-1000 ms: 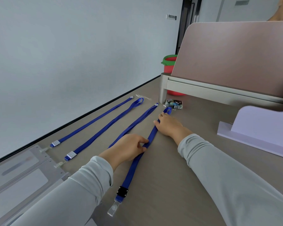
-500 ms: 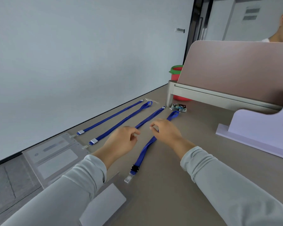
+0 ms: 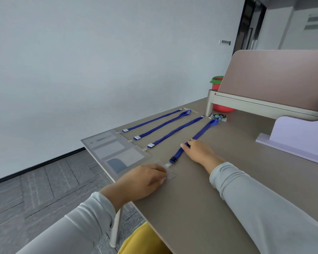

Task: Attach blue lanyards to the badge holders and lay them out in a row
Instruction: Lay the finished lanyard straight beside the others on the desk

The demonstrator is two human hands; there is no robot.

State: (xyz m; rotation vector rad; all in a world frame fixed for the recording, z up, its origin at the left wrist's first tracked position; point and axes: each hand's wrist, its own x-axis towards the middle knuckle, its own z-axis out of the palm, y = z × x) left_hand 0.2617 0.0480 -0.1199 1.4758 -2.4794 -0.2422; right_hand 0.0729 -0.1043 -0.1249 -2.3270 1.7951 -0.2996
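The clear badge holder (image 3: pixel 171 175) looks light, thin and slick on the table (image 3: pixel 200 208), so I pin it flat under the straight fingers of my left hand (image 3: pixel 145 179) rather than grasp it. The fourth blue lanyard (image 3: pixel 200 133) is a limp strap running away from its black clip (image 3: pixel 173 159), which lies just beyond the holder. My right hand (image 3: pixel 200 153) lies open, fingertips across the strap beyond the clip, gripping nothing. I judge the stiff clip the best hold.

Views: one, head-worn, wide-angle | Position: over near edge of bench (image 3: pixel 200 208) | Facing: forward and down, tilted | Range: close; left hand (image 3: pixel 145 178), right hand (image 3: pixel 200 153) in foreground
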